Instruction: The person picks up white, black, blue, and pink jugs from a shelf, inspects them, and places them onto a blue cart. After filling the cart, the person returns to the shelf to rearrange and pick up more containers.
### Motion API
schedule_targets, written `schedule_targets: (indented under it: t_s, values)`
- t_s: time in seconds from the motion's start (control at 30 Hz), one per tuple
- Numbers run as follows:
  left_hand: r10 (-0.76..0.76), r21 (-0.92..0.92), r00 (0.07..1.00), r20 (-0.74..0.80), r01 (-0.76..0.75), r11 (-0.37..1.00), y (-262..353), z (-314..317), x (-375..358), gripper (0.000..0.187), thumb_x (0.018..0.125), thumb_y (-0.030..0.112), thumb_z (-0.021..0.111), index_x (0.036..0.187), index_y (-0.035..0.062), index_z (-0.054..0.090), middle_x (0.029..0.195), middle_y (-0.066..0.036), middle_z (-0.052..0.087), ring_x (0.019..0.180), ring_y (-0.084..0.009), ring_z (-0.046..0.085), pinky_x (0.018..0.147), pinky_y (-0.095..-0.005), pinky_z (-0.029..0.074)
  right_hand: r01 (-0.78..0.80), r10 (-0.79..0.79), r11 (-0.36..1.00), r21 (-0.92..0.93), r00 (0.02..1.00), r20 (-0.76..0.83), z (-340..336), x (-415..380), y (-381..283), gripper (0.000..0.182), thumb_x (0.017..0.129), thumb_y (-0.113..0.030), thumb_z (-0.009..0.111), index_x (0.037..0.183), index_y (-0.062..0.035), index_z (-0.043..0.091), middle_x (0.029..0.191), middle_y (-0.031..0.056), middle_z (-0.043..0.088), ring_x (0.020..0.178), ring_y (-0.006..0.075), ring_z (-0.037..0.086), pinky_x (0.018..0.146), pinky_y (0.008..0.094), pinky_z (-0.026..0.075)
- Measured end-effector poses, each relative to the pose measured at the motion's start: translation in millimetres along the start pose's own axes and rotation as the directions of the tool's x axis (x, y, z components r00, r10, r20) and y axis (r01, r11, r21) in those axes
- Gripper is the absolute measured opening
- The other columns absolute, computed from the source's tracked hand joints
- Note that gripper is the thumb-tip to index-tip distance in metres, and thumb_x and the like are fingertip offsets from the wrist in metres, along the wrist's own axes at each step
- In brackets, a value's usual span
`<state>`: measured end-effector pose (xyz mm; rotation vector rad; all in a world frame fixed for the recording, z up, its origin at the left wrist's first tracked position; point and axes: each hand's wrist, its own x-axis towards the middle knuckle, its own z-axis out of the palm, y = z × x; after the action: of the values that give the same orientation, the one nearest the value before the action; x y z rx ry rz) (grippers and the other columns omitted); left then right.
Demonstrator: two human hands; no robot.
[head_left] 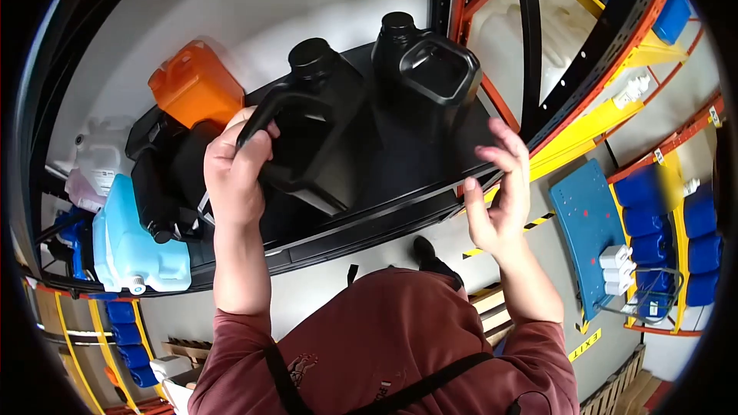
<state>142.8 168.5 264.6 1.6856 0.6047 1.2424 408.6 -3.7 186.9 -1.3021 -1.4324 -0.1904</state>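
My left hand [240, 165] is wrapped round the handle of a black jerry can [338, 119], which stands on the black shelf [300, 223] with its cap on top. A second black jerry can [387, 61] is to its right, its neck and looped handle facing up. Near the shelf's front right corner, my right hand [501, 204] is raised with its fingers spread. Nothing is in it, and it is apart from both cans.
Left on the shelf are an orange canister [196, 88], a light blue canister [138, 242], black containers [150, 192] and a clear container [104, 157]. A yellow and orange rack [584, 138] is at the right, with a blue cart [586, 230] on the floor.
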Motion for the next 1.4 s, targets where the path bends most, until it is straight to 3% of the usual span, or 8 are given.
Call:
schedule_targets:
  t_s: [0.17, 0.23, 0.33, 0.57, 0.9, 1.0, 1.23, 1.4]
  values:
    - [0.223, -0.097, 0.918, 0.329, -0.202, 0.975, 17, 36, -28, 0.008, 0.079, 0.004, 0.065, 0.078, -0.0038, 0.063, 0.089, -0.01, 0.062, 0.093, -0.0214, 0.058, 0.09, -0.0367, 0.045, -0.549, 0.489, 0.772, 0.322, 0.835, 0.251, -3, -68, -31, 0.082, 0.09, -0.01, 0.067, 0.152, -0.0022, 0.015, 0.148, 0.0212, 0.037, 0.134, 0.0322, 0.046, 0.103, 0.0432, 0.046]
    - [0.247, -0.127, 0.851, 0.463, -0.213, 0.969, 17, 60, -37, 0.006, 0.076, 0.002, 0.067, 0.079, -0.0025, 0.064, 0.091, -0.01, 0.061, 0.089, -0.0228, 0.058, 0.091, -0.0369, 0.043, -0.77, 0.74, 0.336, 0.542, 0.572, 0.354, -10, -96, -32, 0.085, 0.092, -0.016, 0.068, 0.154, -0.0025, 0.011, 0.145, 0.0188, 0.04, 0.13, 0.0282, 0.049, 0.101, 0.0418, 0.048]
    - [0.249, -0.154, 0.824, 0.509, -0.197, 0.968, 11, 109, -53, 0.01, 0.076, 0.006, 0.071, 0.075, 0.0017, 0.062, 0.087, -0.007, 0.061, 0.077, -0.0209, 0.057, 0.092, -0.0364, 0.042, -0.725, 0.754, -0.116, 0.679, 0.38, 0.535, -40, -129, -24, 0.077, 0.093, -0.031, 0.069, 0.148, -0.0022, 0.023, 0.131, 0.0131, 0.048, 0.115, 0.0234, 0.058, 0.092, 0.0414, 0.055]
    - [0.318, -0.251, 0.613, 0.723, -0.196, 0.948, 9, 241, -100, 0.015, 0.075, 0.009, 0.075, 0.077, 0.0018, 0.062, 0.095, -0.01, 0.061, 0.096, -0.0279, 0.059, 0.098, -0.0423, 0.04, -0.513, 0.916, -0.071, 0.856, 0.307, 0.26, -124, -202, 9, 0.057, 0.093, -0.027, 0.064, 0.14, -0.004, 0.042, 0.124, 0.0102, 0.062, 0.109, 0.0219, 0.063, 0.086, 0.0347, 0.055]
    - [-0.11, 0.092, 0.061, 0.992, 0.242, 0.966, -24, 502, -154, 0.015, 0.091, 0.012, 0.068, 0.097, -0.0012, 0.07, 0.109, -0.006, 0.062, 0.101, -0.0144, 0.059, 0.086, -0.0268, 0.046, -0.489, 0.98, -0.038, 0.872, 0.153, 0.128, -316, -327, 132, 0.09, 0.088, -0.043, 0.069, 0.155, -0.0074, 0.02, 0.148, 0.0104, 0.039, 0.129, 0.023, 0.045, 0.099, 0.0443, 0.043]
    - [-0.081, 0.074, 0.014, 0.997, 0.29, 0.954, -45, 584, -179, 0.015, 0.092, 0.012, 0.067, 0.1, -0.001, 0.069, 0.108, -0.005, 0.061, 0.101, -0.0126, 0.056, 0.083, -0.0254, 0.044, -0.535, 0.999, -0.008, 0.845, 0.039, 0.034, -372, -342, 145, 0.09, 0.091, -0.044, 0.065, 0.155, -0.0041, 0.017, 0.148, 0.0136, 0.042, 0.136, 0.0277, 0.041, 0.102, 0.0512, 0.042]
    - [-0.046, 0.069, -0.087, 0.995, 0.286, 0.956, -81, 743, -243, 0.012, 0.092, 0.009, 0.068, 0.099, -0.0006, 0.072, 0.106, -0.004, 0.062, 0.102, -0.0144, 0.055, 0.09, -0.0285, 0.044, -0.695, 0.926, 0.245, 0.676, -0.038, -0.375, -458, -326, 136, 0.05, 0.096, -0.029, 0.062, 0.133, -0.0005, 0.045, 0.125, 0.0102, 0.056, 0.106, 0.0143, 0.055, 0.083, 0.0322, 0.049]
    - [0.038, -0.033, -0.166, 0.985, 0.03, 0.999, -105, 838, -277, 0.021, 0.085, 0.019, 0.075, 0.099, 0.0032, 0.074, 0.108, -0.009, 0.063, 0.102, -0.0255, 0.06, 0.088, -0.0359, 0.049, -0.758, 0.931, 0.076, 0.647, -0.178, -0.318, -513, -347, 195, 0.032, 0.096, -0.031, 0.062, 0.11, -0.0028, 0.059, 0.098, 0.0033, 0.061, 0.087, 0.0096, 0.056, 0.074, 0.0262, 0.049]
